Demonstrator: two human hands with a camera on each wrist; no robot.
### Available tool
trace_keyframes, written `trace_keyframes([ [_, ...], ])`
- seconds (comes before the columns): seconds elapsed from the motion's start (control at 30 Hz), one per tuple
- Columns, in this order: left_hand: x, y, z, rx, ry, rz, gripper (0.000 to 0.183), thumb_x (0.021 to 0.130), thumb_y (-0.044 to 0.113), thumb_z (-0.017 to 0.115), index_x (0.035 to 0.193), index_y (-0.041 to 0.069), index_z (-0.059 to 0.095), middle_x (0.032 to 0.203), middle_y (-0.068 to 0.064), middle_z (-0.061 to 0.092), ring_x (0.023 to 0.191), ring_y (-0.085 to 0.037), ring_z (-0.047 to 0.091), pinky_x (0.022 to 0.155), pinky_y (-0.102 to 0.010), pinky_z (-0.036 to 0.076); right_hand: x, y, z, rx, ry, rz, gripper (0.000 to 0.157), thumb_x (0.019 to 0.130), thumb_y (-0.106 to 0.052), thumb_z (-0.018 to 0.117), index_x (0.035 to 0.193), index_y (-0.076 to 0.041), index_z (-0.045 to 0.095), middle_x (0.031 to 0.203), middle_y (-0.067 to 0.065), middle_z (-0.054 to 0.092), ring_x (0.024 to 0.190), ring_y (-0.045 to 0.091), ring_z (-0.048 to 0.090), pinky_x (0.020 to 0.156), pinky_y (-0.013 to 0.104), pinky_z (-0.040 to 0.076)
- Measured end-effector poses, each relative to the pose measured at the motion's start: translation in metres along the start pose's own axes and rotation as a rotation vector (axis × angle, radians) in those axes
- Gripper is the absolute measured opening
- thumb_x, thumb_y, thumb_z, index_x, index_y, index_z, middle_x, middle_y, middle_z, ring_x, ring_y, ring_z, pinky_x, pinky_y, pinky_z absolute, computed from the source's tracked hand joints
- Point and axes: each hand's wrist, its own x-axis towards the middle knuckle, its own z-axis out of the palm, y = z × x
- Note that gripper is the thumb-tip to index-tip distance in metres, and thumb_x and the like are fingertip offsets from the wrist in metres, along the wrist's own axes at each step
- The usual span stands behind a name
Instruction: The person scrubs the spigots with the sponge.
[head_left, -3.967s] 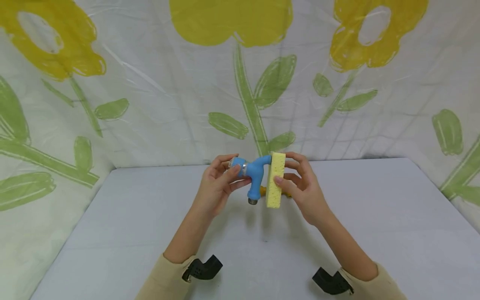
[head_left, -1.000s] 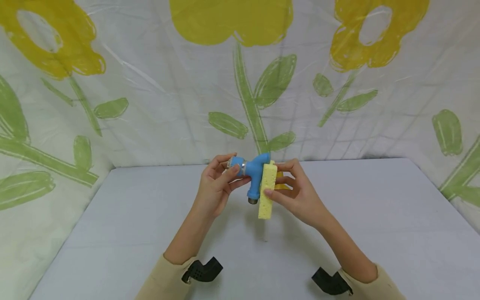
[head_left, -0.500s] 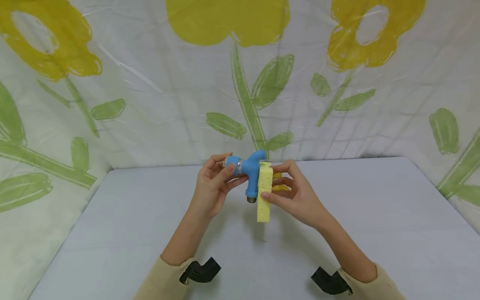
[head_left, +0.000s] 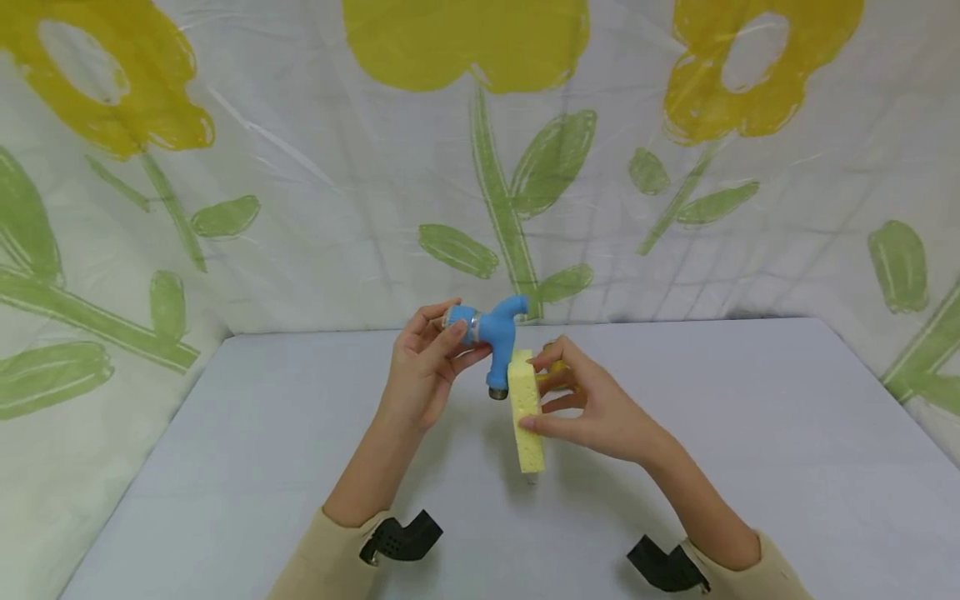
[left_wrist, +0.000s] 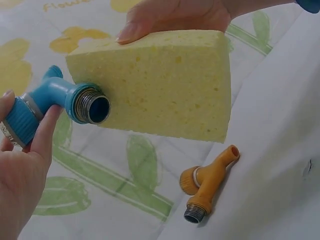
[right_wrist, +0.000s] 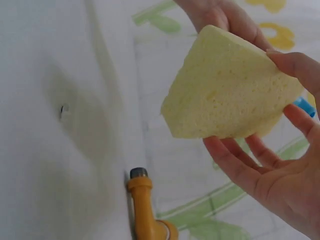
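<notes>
My left hand [head_left: 423, 367] grips a blue faucet [head_left: 497, 335] by its ribbed knob, holding it above the table. The faucet's threaded metal end shows in the left wrist view, and its curved spout points up and to the right in the head view. With thumb and fingertips, my right hand [head_left: 588, 404] pinches a pale yellow sponge [head_left: 527, 417]. The sponge stands on edge right beside the faucet's threaded end, and one face overlaps it in the left wrist view. Behind the right hand lies an orange-yellow faucet [left_wrist: 209, 182], partly hidden in the head view.
A white-covered table [head_left: 247, 433] spreads beneath both hands. At its far edge rises a pale curtain [head_left: 330, 250] painted with yellow flowers and green leaves. A small dark mark [right_wrist: 64, 110] shows on the table in the right wrist view.
My right hand has slid the sponge from the spout down along the faucet's side to its lower threaded end. The left hand with the blue faucet has shifted slightly up and left.
</notes>
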Motion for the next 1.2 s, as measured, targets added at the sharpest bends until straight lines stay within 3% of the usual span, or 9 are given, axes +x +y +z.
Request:
trace_keyframes([
  [0.13, -0.0001, 0.0000, -0.0004, -0.001, -0.015, -0.001, 0.018, 0.105, 0.002, 0.063, 0.116, 0.015, 0.068, 0.106, -0.006, 0.058, 0.085, -0.016, 0.075, 0.082, -0.032, 0.066, -0.0009, -0.0015, -0.0018, -0.007, 0.004, -0.011, 0.047, 0.089, -0.006, 0.084, 0.121, -0.010, 0.050, 0.134, 0.017, 0.057, 0.108, 0.028, 0.071, 0.089, 0.037, 0.064],
  [0.3, -0.0010, -0.0002, 0.0006, -0.004, -0.031, 0.008, 0.016, 0.103, 0.004, 0.067, 0.119, 0.010, 0.067, 0.106, -0.006, 0.058, 0.085, -0.016, 0.075, 0.083, -0.032, 0.066, -0.0011, -0.0021, -0.0011, 0.020, 0.032, -0.003, 0.048, 0.089, -0.004, 0.084, 0.122, -0.008, 0.049, 0.136, 0.018, 0.056, 0.108, 0.030, 0.070, 0.090, 0.036, 0.064],
  [0.53, -0.0007, -0.0003, 0.0031, 0.001, -0.008, 0.002, 0.023, 0.105, -0.004, 0.055, 0.117, 0.011, 0.067, 0.105, -0.007, 0.058, 0.084, -0.015, 0.075, 0.081, -0.031, 0.066, -0.0023, 0.0009, -0.0055, -0.054, -0.040, -0.027, 0.047, 0.088, -0.009, 0.085, 0.119, -0.011, 0.050, 0.129, 0.014, 0.056, 0.106, 0.026, 0.071, 0.088, 0.038, 0.064],
  [0.67, -0.0013, -0.0001, 0.0025, 0.000, -0.004, -0.001, 0.022, 0.106, -0.004, 0.055, 0.117, 0.012, 0.067, 0.106, -0.007, 0.058, 0.084, -0.015, 0.075, 0.082, -0.031, 0.066, -0.0018, -0.0001, -0.0061, -0.057, -0.025, -0.034, 0.048, 0.087, -0.006, 0.086, 0.119, -0.010, 0.051, 0.129, 0.014, 0.056, 0.107, 0.028, 0.070, 0.088, 0.039, 0.064],
  [0.87, -0.0014, 0.0002, 0.0008, -0.021, -0.007, 0.009, 0.020, 0.106, -0.001, 0.058, 0.117, 0.012, 0.067, 0.108, -0.007, 0.058, 0.086, -0.015, 0.075, 0.083, -0.032, 0.066, -0.0004, -0.0024, -0.0005, 0.025, 0.020, -0.006, 0.047, 0.089, -0.004, 0.084, 0.120, -0.007, 0.049, 0.136, 0.019, 0.055, 0.107, 0.031, 0.070, 0.088, 0.036, 0.064],
  [1.03, -0.0007, -0.0019, -0.0002, -0.029, -0.021, 0.018, 0.019, 0.102, 0.008, 0.071, 0.120, 0.012, 0.067, 0.109, -0.007, 0.058, 0.087, -0.016, 0.075, 0.084, -0.033, 0.066, 0.0000, 0.0002, -0.0011, 0.126, -0.006, -0.005, 0.041, 0.095, -0.001, 0.076, 0.122, -0.003, 0.046, 0.131, 0.018, 0.051, 0.102, 0.035, 0.066, 0.080, 0.037, 0.066],
  [1.2, -0.0019, -0.0044, -0.0005, -0.046, -0.066, 0.034, 0.030, 0.093, 0.020, 0.084, 0.119, 0.014, 0.068, 0.109, -0.007, 0.058, 0.088, -0.016, 0.076, 0.084, -0.033, 0.066, 0.0021, 0.0006, -0.0018, 0.220, 0.016, 0.110, 0.041, 0.103, -0.012, 0.065, 0.134, 0.000, 0.040, 0.132, 0.024, 0.050, 0.106, 0.031, 0.067, 0.083, 0.038, 0.065],
])
